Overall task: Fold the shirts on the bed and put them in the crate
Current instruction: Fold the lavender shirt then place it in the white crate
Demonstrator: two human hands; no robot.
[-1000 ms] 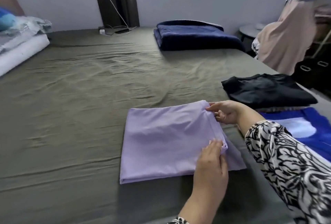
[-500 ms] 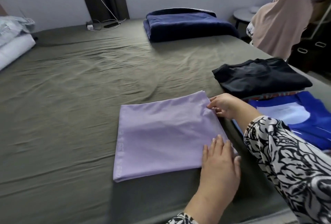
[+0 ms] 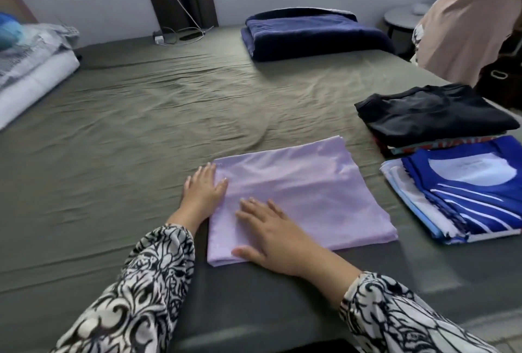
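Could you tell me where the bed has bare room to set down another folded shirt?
Bare sheet spans between the lilac shirt, the white bedding and the navy blanket. It is crowded on the right, by the black shirt and blue shirt.

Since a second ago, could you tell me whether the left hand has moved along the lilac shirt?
Yes. The left hand has gone from the lilac shirt's right edge, nearest the blue shirt, to its left edge.

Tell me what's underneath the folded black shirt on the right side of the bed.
Under the black shirt only the striped red and teal edge of another folded garment shows. The rest of it, and anything below, is covered.
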